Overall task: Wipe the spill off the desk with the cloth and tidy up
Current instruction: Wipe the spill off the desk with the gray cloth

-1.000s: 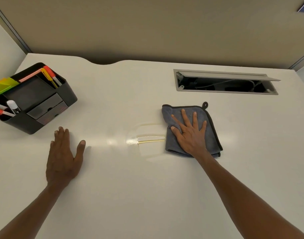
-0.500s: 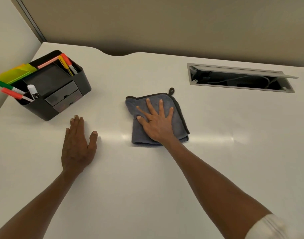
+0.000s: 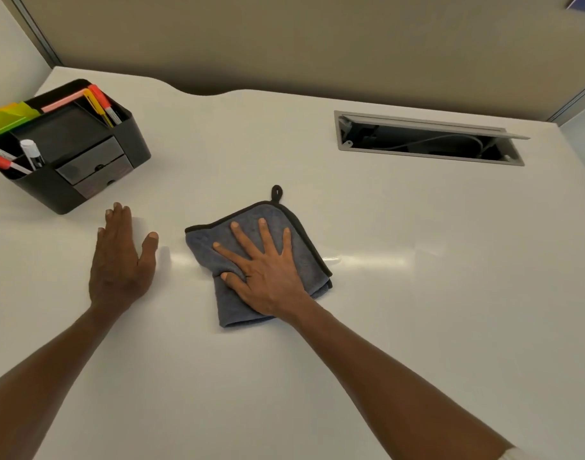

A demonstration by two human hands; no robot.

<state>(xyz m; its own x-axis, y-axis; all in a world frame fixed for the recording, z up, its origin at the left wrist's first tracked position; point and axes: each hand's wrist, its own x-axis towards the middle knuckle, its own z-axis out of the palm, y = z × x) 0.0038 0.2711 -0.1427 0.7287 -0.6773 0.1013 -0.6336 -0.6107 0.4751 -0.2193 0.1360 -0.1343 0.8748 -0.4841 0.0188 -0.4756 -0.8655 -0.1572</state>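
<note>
A folded grey cloth (image 3: 207, 241) with black edging and a hanging loop (image 3: 277, 192) lies on the white desk (image 3: 417, 320), slightly left of centre. My right hand (image 3: 268, 275) presses flat on it with fingers spread, and the thumb is tucked into a fold at the cloth's left side. My left hand (image 3: 121, 260) rests palm-down on the bare desk just left of the cloth, holding nothing. A thin wet glint (image 3: 331, 259) shows at the cloth's right edge. Whatever lies under the cloth is hidden.
A black desk organiser (image 3: 85, 167) with markers and coloured sheets stands at the far left. An open cable hatch (image 3: 427, 141) is set into the desk at the back right. Partition walls close off the back and sides.
My right hand has slid the cloth leftward over the yellowish streaks that showed beside it, and the cloth now lies turned, close to my left hand. The left hand has stayed flat.
</note>
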